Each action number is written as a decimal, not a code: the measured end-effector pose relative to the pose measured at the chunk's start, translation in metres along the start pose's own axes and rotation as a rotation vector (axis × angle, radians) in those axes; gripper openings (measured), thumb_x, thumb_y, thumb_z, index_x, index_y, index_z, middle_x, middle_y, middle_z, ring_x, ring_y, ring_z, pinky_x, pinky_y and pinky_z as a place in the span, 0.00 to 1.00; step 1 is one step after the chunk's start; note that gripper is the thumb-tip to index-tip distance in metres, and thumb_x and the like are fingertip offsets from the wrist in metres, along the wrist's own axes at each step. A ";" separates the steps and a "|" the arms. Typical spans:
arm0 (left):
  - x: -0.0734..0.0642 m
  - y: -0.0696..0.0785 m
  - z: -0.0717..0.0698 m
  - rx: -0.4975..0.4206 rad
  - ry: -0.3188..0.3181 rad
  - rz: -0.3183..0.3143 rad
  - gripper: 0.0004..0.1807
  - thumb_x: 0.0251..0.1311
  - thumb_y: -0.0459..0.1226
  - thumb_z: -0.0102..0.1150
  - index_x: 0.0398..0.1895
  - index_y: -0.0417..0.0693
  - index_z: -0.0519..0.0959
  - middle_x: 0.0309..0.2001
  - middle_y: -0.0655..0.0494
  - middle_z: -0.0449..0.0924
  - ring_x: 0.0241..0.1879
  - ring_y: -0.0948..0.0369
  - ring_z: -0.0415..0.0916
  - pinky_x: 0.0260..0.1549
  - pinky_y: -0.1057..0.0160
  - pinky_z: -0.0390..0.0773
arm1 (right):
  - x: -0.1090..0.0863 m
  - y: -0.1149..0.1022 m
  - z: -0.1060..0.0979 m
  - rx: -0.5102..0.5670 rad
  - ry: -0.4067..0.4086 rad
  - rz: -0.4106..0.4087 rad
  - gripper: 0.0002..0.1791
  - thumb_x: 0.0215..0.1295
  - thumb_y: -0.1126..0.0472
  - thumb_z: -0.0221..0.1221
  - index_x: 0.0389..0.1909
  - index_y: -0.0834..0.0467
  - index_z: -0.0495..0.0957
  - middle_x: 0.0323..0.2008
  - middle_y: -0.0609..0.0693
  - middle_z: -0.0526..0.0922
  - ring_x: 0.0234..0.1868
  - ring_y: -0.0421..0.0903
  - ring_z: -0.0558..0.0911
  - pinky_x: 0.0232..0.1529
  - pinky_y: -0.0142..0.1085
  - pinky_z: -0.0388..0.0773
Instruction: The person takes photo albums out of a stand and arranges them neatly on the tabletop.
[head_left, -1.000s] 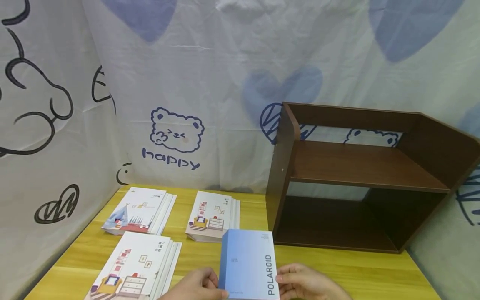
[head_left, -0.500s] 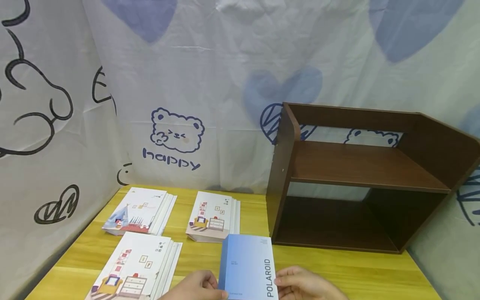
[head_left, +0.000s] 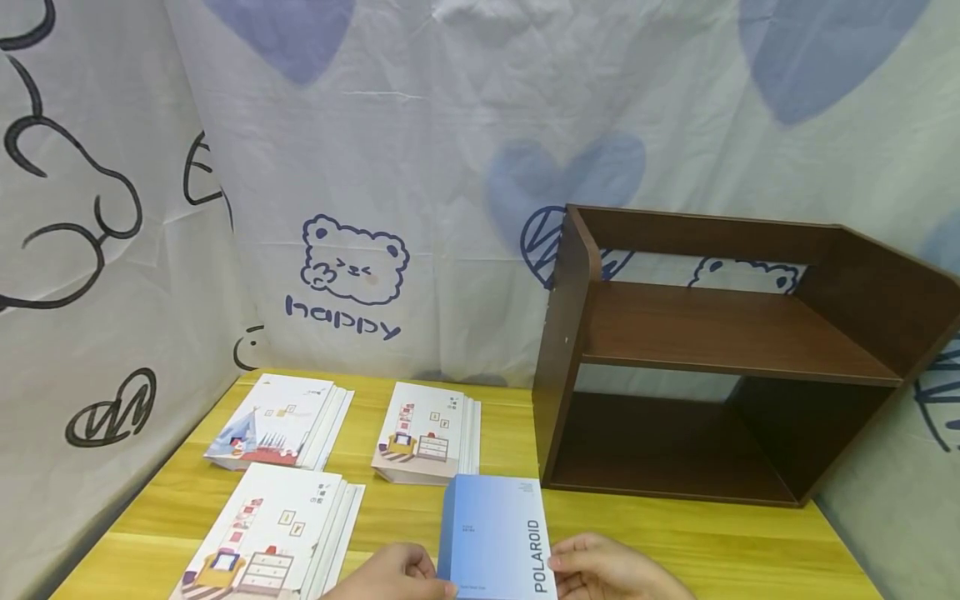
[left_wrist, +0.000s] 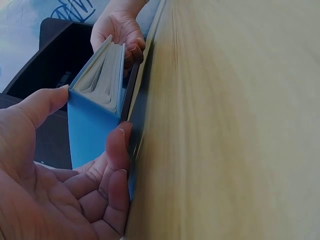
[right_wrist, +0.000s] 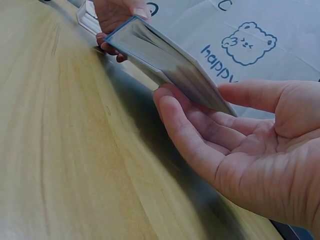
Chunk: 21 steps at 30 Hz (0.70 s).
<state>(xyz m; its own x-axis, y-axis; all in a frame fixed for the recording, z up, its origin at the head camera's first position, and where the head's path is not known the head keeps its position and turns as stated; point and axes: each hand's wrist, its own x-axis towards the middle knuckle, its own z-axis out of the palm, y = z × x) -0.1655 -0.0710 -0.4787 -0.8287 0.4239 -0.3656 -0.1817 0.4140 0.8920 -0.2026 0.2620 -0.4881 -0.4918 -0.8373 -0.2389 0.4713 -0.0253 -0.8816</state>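
Observation:
A blue photo album [head_left: 491, 537] marked POLAROID is held between both hands at the near edge of the head view, cover up. My left hand [head_left: 393, 573] grips its spine side, thumb on the top cover and fingers below. At the opposite long edge my right hand [head_left: 611, 568] pinches it, with the thumb [right_wrist: 252, 96] over the cover and fingers underneath. White page edges [right_wrist: 165, 62] show at the album's near end in both wrist views. The album is raised a little off the table.
Three white illustrated albums lie on the yellow wood table [head_left: 697, 542]: one near left [head_left: 258, 533], one far left [head_left: 273, 421], one in the middle [head_left: 423, 433]. A dark brown two-level shelf [head_left: 735, 329] stands at the back right, before a patterned curtain [head_left: 450, 100].
The blue album has come slightly toward me, its far edge lower in the head view, and tilts a bit differently. Both hands keep their hold; the white albums and shelf stay put.

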 end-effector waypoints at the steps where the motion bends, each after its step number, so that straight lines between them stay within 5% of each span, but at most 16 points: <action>1: 0.000 0.000 0.000 -0.001 0.000 0.000 0.20 0.58 0.51 0.64 0.32 0.42 0.77 0.24 0.57 0.76 0.24 0.62 0.73 0.26 0.64 0.75 | 0.000 0.000 0.000 0.001 -0.001 -0.001 0.18 0.77 0.63 0.42 0.55 0.59 0.78 0.48 0.49 0.86 0.47 0.40 0.85 0.52 0.31 0.81; 21: 0.001 -0.002 0.000 -0.040 0.009 0.007 0.23 0.58 0.53 0.64 0.35 0.40 0.77 0.23 0.59 0.73 0.23 0.64 0.70 0.26 0.66 0.73 | 0.002 0.005 -0.003 -0.045 0.025 0.028 0.17 0.77 0.60 0.44 0.55 0.61 0.78 0.46 0.48 0.87 0.44 0.38 0.86 0.48 0.29 0.82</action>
<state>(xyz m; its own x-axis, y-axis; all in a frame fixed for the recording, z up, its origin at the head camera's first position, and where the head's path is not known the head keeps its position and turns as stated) -0.1656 -0.0711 -0.4805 -0.8345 0.4198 -0.3569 -0.1968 0.3780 0.9047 -0.2031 0.2614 -0.4943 -0.4972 -0.8234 -0.2735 0.4519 0.0234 -0.8918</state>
